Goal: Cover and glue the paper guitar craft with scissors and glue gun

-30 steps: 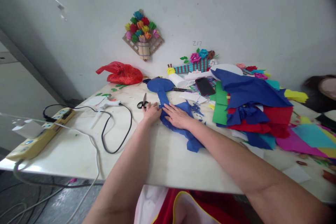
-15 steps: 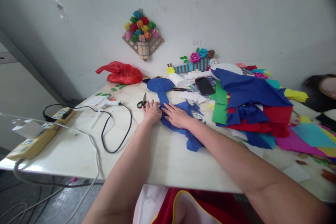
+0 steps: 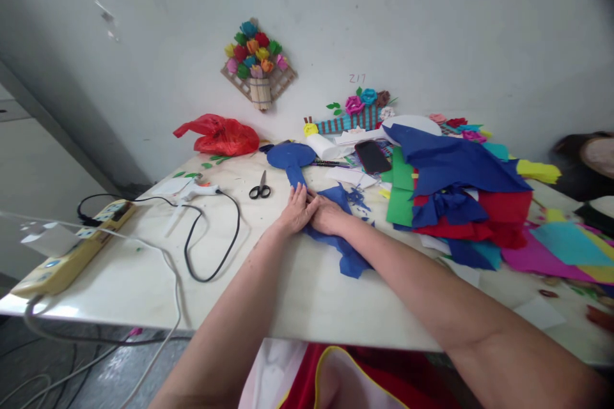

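Blue paper (image 3: 352, 259) lies on the pale surface (image 3: 307, 307) in the head view, beneath the left hand (image 3: 297, 211), its grip unclosed with fingers extended, and the touching right hand (image 3: 328, 215), whose partly hidden grip I cannot judge.

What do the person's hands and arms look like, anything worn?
The left hand and right hand are ungloved; I can't make out any rings. Both forearms are bare, with no sleeve, watch or bracelet showing. Red and white fabric with yellow edging shows below them.
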`<action>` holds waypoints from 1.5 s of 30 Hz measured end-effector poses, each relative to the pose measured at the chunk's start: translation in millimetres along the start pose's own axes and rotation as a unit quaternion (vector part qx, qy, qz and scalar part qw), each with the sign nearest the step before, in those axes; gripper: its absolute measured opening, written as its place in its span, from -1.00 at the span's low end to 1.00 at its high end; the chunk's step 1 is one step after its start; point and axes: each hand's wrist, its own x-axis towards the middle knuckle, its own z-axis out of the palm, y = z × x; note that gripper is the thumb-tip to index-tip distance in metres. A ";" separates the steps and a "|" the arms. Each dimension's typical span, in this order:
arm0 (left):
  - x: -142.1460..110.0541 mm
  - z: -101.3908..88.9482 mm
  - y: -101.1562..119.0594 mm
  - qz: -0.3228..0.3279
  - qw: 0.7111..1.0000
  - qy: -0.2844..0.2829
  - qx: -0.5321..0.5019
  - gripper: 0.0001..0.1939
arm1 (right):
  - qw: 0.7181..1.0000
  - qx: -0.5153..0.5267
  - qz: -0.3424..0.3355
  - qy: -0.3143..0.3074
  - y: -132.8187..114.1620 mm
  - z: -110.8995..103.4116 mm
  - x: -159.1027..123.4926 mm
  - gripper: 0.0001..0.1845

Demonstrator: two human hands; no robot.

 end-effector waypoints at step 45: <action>5.6 -7.1 -16.8 0.051 0.971 0.109 0.206 -0.51 | 0.804 0.514 0.208 0.215 26.4 -15.2 2.3 -0.64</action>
